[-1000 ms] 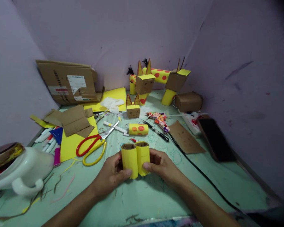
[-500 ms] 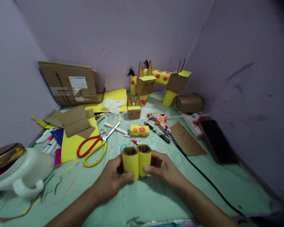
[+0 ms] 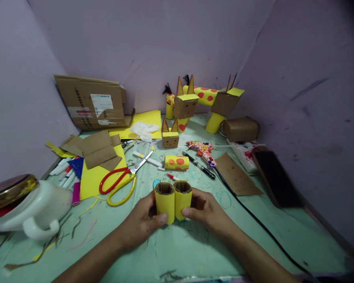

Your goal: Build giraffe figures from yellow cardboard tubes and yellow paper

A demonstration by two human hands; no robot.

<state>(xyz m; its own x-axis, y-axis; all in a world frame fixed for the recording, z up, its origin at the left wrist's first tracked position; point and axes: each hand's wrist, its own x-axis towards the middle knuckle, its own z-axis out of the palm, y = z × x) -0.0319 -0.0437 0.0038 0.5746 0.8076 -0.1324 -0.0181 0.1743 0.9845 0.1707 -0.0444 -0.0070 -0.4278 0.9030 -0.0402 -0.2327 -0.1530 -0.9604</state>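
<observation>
Two upright yellow paper-covered cardboard tubes stand pressed side by side on the green table in front of me. My left hand grips the left tube, thumb on its front. My right hand grips the right tube the same way. Both hands are closed around the pair, squeezing the tubes together.
Red-and-yellow scissors lie just behind my left hand, beside yellow paper and cardboard scraps. A spotted yellow tube, a small cardboard head, giraffe figures, a patterned glue gun with black cord, a phone and a white jug surround them.
The hands keep holding the two tubes together; the pair has shifted slightly to the right in view as the camera moved. Nothing was let go.
</observation>
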